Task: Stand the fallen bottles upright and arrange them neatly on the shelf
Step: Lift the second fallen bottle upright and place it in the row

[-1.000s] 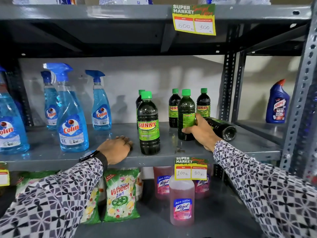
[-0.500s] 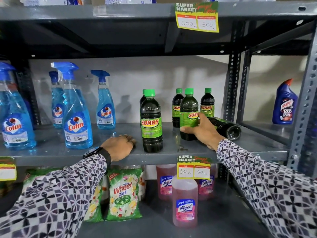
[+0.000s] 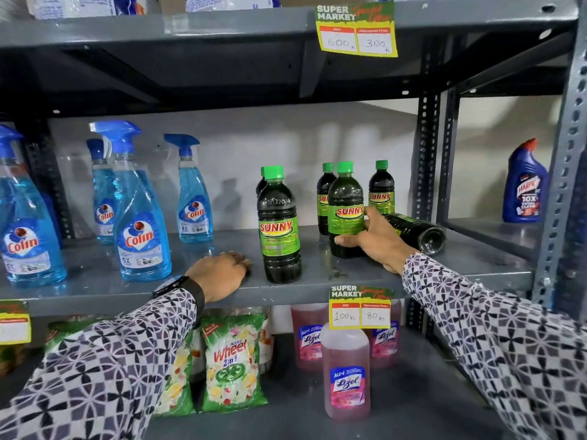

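Since a second ago the held Sunny bottle (image 3: 345, 211) has turned, so its label now faces forward; the hands have stayed where they were. The right hand (image 3: 376, 241) wraps its lower body, thumb across the front and fingers behind, and the bottle stands upright on the grey metal shelf (image 3: 317, 289). Just behind that hand lies the fallen bottle (image 3: 416, 231), long axis roughly level, base pointing right and toward the camera, neck hidden behind the hand. It seems to touch the wrist, though the view is too crowded to be sure. The front Sunny bottle (image 3: 279, 227) stands upright near the shelf edge, cap up. The left hand (image 3: 220, 274) rests palm down on the shelf beside it, fingers loosely curled, gripping nothing. Blue Colin spray bottles (image 3: 139, 223) stand further left before a pale wall.
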Demonstrator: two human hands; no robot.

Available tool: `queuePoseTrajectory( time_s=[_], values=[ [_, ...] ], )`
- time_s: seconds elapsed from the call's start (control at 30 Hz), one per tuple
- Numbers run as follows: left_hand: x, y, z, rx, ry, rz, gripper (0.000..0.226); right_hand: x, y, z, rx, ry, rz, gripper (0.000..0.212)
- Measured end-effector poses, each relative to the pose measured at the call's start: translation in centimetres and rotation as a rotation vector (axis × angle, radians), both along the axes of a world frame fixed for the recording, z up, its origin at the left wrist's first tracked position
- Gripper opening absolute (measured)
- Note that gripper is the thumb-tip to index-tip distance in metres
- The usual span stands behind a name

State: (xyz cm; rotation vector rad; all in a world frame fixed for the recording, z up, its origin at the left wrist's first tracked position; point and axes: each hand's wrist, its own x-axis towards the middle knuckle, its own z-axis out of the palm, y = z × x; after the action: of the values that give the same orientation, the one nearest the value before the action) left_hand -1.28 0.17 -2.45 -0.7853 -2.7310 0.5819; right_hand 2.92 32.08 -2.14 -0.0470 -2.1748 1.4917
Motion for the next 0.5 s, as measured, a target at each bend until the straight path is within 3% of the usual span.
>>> queuePoseTrajectory(
  time_s=[0.17, 0.5],
  values=[
    [0.0, -0.1, 0.0, -0.013, 0.000, -0.006, 0.049, 2.4, -1.1, 0.4, -0.023, -0.028, 0.093, 0.071],
    [-0.5, -0.2, -0.1, -0.001, -0.014, -0.010, 0.050, 5.2, -2.0, 0.9, -0.009, -0.054, 0.316, 0.072]
  ],
)
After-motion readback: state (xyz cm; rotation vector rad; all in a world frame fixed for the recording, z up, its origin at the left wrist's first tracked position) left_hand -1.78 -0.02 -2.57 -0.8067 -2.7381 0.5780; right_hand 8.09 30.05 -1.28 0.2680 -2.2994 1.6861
